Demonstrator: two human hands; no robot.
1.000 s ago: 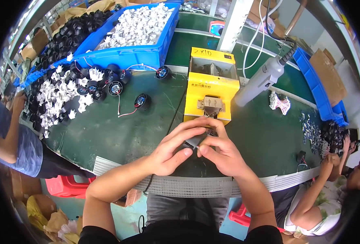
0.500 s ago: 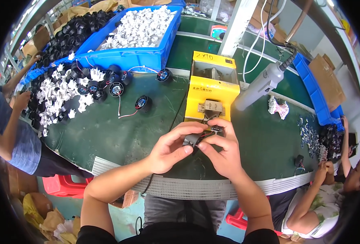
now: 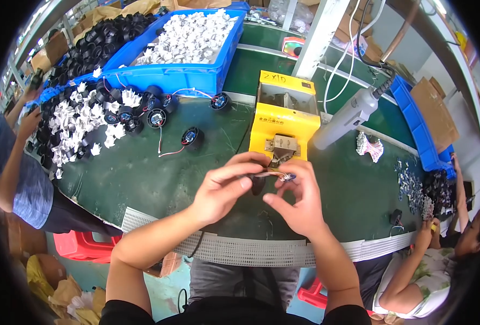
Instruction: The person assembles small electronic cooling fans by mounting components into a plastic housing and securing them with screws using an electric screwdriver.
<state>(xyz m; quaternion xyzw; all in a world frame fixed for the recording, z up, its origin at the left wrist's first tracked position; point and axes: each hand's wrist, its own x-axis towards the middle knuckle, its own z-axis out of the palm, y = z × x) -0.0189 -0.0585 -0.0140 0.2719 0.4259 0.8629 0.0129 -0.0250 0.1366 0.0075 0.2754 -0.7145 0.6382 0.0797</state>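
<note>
In front of the yellow machine (image 3: 280, 122) both my hands are raised over the green bench. My left hand (image 3: 221, 189) grips a small black round housing (image 3: 258, 185), mostly hidden by the fingers. Several thin wires (image 3: 270, 174) run from it to a small dark board (image 3: 288, 177) at the fingers of my right hand (image 3: 299, 201). The right index finger curls over the board, and the right thumb stands apart below it. Close ahead of my fingertips is the machine's metal head (image 3: 282, 145).
A grey cylindrical tool (image 3: 348, 116) with a cable stands right of the machine. Black housings with wires (image 3: 192, 138) and white plastic parts (image 3: 83, 122) lie left. A blue bin (image 3: 191, 76) holds white parts. Other people work at both sides. A white wire bundle (image 3: 369, 147) lies right.
The black housing has turned and sunk lower behind my left fingers. My right thumb has moved away from the housing, and the wires now stretch visibly between both hands.
</note>
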